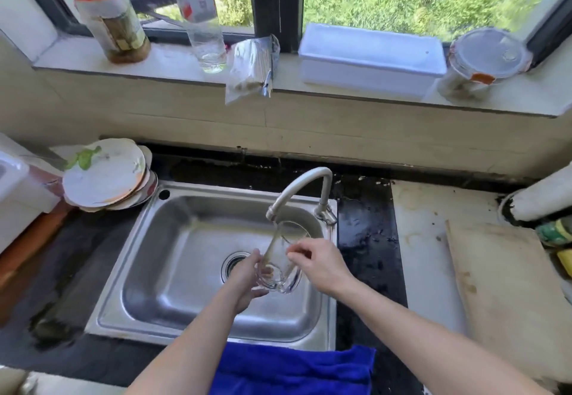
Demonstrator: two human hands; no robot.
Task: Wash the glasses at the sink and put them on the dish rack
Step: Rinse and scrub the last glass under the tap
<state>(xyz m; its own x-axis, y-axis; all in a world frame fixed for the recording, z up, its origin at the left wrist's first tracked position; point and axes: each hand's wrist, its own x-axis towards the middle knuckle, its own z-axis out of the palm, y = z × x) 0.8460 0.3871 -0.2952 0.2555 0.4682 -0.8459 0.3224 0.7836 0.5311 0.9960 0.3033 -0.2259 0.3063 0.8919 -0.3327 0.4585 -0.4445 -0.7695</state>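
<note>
Fingers (263, 270) of the left hand (247, 280) curled around the base of the clear glass (280, 258). The right hand (318, 266) pinched its rim. The glass tilted under the faucet (297, 190), above the steel sink (173, 258), near the drain (233, 266).

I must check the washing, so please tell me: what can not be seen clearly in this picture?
- Dish rack: not in the head view.
- Left hand: palm hidden behind the glass.
- Water from the tap: too faint to tell.
- Jar label: blurred.
</note>
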